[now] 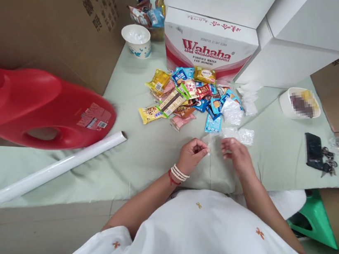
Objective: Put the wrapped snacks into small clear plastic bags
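Closest to the camera, both hands sit low over the bench [106, 168], which has a pale green cloth on it. The left hand [192, 154] has a bead bracelet on the wrist, and its fingers are curled together, pinching the edge of a thin clear bag [213, 146]. The right hand [235, 153] is just beside it, fingers pinched on the other edge, so the bag hangs between the two hands. It looks flat and empty as far as I can tell; it's see-through, so hard to be sure.

Just past the hands are a few more clear bags [240, 128], crumpled and loose. Beyond those is the snack pile [183, 91], a heap of small wrapped packets in yellow, blue, red and pink, all lying loose. I can't see a single filled bag anywhere, so my read is the bagging is barely started: one bag being worked open, the whole pile left to go.

Off to the left lies a white roll [59, 166], with a big red jug [29, 108] on its side behind it. To the right are a phone [312, 147] with keys, and a white bowl [299, 103]. Further back stand a paper cup [137, 40] and a Wahaha box [209, 47], touching the far edge of the snacks.
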`<act>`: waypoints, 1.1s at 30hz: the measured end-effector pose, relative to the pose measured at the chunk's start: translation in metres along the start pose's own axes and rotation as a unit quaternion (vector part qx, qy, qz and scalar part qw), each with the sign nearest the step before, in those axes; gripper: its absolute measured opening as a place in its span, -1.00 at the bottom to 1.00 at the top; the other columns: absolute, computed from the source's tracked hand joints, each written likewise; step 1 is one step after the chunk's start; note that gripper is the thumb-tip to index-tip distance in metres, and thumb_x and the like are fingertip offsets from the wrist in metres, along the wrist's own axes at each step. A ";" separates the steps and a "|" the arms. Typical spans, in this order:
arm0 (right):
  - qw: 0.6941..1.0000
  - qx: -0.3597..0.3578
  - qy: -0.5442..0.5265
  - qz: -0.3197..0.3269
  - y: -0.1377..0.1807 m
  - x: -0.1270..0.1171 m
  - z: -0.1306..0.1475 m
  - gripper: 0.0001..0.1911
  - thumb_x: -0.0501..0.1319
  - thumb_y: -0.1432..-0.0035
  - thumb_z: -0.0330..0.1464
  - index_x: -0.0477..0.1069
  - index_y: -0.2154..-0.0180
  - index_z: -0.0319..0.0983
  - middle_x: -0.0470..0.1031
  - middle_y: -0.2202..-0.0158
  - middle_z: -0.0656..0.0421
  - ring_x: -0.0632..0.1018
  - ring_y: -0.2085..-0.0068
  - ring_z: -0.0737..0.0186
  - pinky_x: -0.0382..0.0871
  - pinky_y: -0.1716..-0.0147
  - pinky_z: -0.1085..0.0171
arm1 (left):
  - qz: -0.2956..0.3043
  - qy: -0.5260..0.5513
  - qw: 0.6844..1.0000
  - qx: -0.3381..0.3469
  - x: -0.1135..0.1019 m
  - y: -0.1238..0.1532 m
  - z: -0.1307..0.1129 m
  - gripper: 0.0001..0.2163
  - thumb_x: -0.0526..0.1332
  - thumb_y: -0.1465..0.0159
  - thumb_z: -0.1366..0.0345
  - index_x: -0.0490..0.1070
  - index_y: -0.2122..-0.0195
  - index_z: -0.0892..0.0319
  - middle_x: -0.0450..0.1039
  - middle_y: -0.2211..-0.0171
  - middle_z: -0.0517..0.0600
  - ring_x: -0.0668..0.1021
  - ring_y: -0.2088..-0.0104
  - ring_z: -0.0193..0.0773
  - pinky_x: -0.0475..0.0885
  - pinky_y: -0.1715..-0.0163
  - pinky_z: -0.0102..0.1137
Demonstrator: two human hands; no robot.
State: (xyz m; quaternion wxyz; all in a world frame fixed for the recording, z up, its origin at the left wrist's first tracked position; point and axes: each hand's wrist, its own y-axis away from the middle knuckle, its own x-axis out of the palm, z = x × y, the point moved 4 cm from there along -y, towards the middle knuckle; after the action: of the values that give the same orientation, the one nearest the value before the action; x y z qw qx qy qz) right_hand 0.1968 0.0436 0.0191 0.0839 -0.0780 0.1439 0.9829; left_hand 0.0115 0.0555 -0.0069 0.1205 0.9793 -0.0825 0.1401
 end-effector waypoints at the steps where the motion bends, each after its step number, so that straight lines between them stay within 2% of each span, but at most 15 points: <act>1: 0.997 0.029 -0.022 0.071 0.002 0.010 0.000 -0.57 0.35 -0.16 0.07 0.53 0.25 -0.16 0.51 0.32 0.16 0.47 0.35 0.21 0.40 0.41 0.26 | 0.008 0.000 1.000 0.005 0.001 0.001 0.000 -0.58 0.50 -0.07 -0.05 0.47 0.42 0.21 0.45 0.51 -0.08 0.41 0.49 -0.40 0.28 0.45 -0.44; 2: 0.992 0.047 -0.040 0.114 0.004 0.018 0.001 -0.58 0.41 -0.10 0.05 0.54 0.28 -0.16 0.52 0.34 0.17 0.47 0.35 0.21 0.41 0.39 0.25 | 0.015 0.005 1.000 0.006 0.003 0.001 0.000 -0.58 0.50 -0.07 -0.05 0.46 0.41 0.21 0.45 0.50 -0.08 0.40 0.49 -0.40 0.27 0.46 -0.45; 3: 0.989 0.053 -0.057 0.125 0.005 0.022 0.002 -0.60 0.46 -0.05 0.02 0.54 0.30 -0.16 0.51 0.37 0.19 0.46 0.37 0.24 0.41 0.38 0.26 | 0.016 0.016 1.000 0.000 0.003 0.001 0.001 -0.58 0.50 -0.07 -0.05 0.46 0.41 0.20 0.44 0.50 -0.09 0.40 0.50 -0.41 0.27 0.47 -0.46; 6: 0.991 0.045 -0.098 0.079 0.002 0.020 0.003 -0.63 0.46 -0.07 -0.03 0.50 0.37 -0.17 0.45 0.43 0.24 0.40 0.42 0.30 0.36 0.39 0.28 | -0.022 0.085 0.995 -0.038 -0.008 -0.001 0.004 -0.55 0.52 -0.02 -0.06 0.41 0.40 0.18 0.34 0.56 -0.17 0.33 0.57 -0.46 0.20 0.55 -0.49; 10: 0.986 0.059 -0.144 0.061 -0.001 0.000 -0.003 -0.65 0.48 -0.07 -0.09 0.44 0.41 -0.17 0.39 0.45 0.24 0.38 0.41 0.30 0.34 0.39 0.30 | -0.099 0.152 0.982 -0.056 -0.039 0.000 -0.001 -0.53 0.56 0.05 -0.01 0.38 0.39 0.16 0.27 0.56 -0.21 0.27 0.61 -0.51 0.11 0.62 -0.52; 13: 0.977 0.077 -0.186 0.073 0.003 -0.013 -0.008 -0.66 0.49 -0.07 -0.12 0.43 0.41 -0.17 0.41 0.41 0.23 0.40 0.38 0.30 0.38 0.36 0.30 | -0.138 0.128 0.981 -0.054 -0.062 0.007 -0.006 -0.57 0.55 0.03 0.03 0.39 0.38 0.17 0.30 0.52 -0.19 0.27 0.61 -0.52 0.10 0.64 -0.53; 16: 0.968 0.090 -0.221 0.077 0.008 -0.023 -0.013 -0.66 0.47 -0.07 -0.12 0.40 0.38 -0.15 0.50 0.28 0.18 0.49 0.29 0.23 0.44 0.32 0.26 | -0.162 0.058 0.984 -0.044 -0.083 0.014 -0.011 -0.63 0.50 -0.04 0.05 0.39 0.38 0.16 0.28 0.57 -0.20 0.28 0.61 -0.48 0.13 0.63 -0.52; 19: 0.967 0.090 -0.230 0.069 0.010 -0.030 -0.016 -0.63 0.48 -0.03 -0.08 0.39 0.34 -0.13 0.52 0.32 0.18 0.49 0.36 0.22 0.40 0.41 0.26 | -0.214 -0.093 0.972 0.031 -0.104 0.014 -0.028 -0.73 0.42 -0.14 0.10 0.44 0.36 0.17 0.34 0.52 -0.15 0.35 0.54 -0.42 0.27 0.53 -0.49; 21: 0.966 0.099 -0.227 0.077 0.012 -0.029 -0.017 -0.62 0.50 -0.01 -0.09 0.41 0.34 -0.13 0.53 0.34 0.20 0.43 0.46 0.28 0.35 0.47 0.29 | -0.260 -0.203 0.937 0.116 -0.112 0.011 -0.047 -0.81 0.37 -0.21 0.16 0.46 0.34 0.16 0.43 0.37 -0.06 0.48 0.37 -0.34 0.41 0.39 -0.46; 24: 0.967 0.093 -0.217 0.096 0.016 -0.022 -0.017 -0.67 0.50 -0.05 -0.12 0.43 0.37 -0.15 0.56 0.25 0.19 0.43 0.45 0.33 0.39 0.41 0.29 | -0.311 -0.261 0.886 0.225 -0.110 0.007 -0.074 -0.85 0.32 -0.25 0.21 0.44 0.26 0.16 0.42 0.03 0.07 0.56 0.04 -0.21 0.54 0.14 -0.35; 26: 0.974 0.057 -0.198 0.089 0.020 -0.017 -0.016 -0.70 0.47 -0.12 -0.13 0.46 0.38 -0.16 0.55 0.20 0.19 0.47 0.39 0.33 0.42 0.32 0.29 | -0.324 -0.294 0.855 0.280 -0.097 0.010 -0.089 -0.89 0.29 -0.29 0.25 0.42 0.23 0.15 0.38 -0.07 0.10 0.53 -0.08 -0.14 0.54 0.01 -0.25; 28: 0.982 0.022 -0.168 0.080 0.023 -0.012 -0.017 -0.73 0.44 -0.17 -0.13 0.50 0.36 -0.16 0.53 0.18 0.18 0.49 0.34 0.32 0.42 0.27 0.29 | -0.271 -0.353 0.828 0.341 -0.073 0.018 -0.099 -0.96 0.23 -0.34 0.32 0.44 0.20 0.12 0.44 0.00 0.08 0.52 -0.09 -0.13 0.51 -0.09 -0.16; 31: 0.987 0.002 -0.137 0.086 0.030 -0.007 -0.022 -0.75 0.39 -0.24 -0.13 0.53 0.32 -0.16 0.53 0.19 0.17 0.49 0.32 0.32 0.42 0.26 0.30 | -0.072 -0.397 0.809 0.428 -0.028 0.035 -0.099 -0.87 0.17 -0.39 0.34 0.44 0.07 0.09 0.52 0.09 0.07 0.54 -0.07 -0.11 0.48 -0.12 -0.12; 33: 0.987 0.003 -0.129 0.095 0.033 -0.006 -0.024 -0.75 0.37 -0.27 -0.11 0.52 0.30 -0.16 0.54 0.23 0.17 0.49 0.33 0.31 0.43 0.27 0.29 | 0.036 -0.412 0.795 0.444 -0.004 0.045 -0.088 -0.79 0.20 -0.40 0.21 0.43 -0.01 0.11 0.54 0.06 0.12 0.54 -0.08 -0.06 0.48 -0.08 -0.11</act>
State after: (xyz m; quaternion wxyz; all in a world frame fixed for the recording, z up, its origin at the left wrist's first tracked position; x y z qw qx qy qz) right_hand 0.1992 0.0044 0.0059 0.0082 0.0636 0.1418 0.9878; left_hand -0.0239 0.0362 0.0834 -0.3777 0.8868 -0.0882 -0.2514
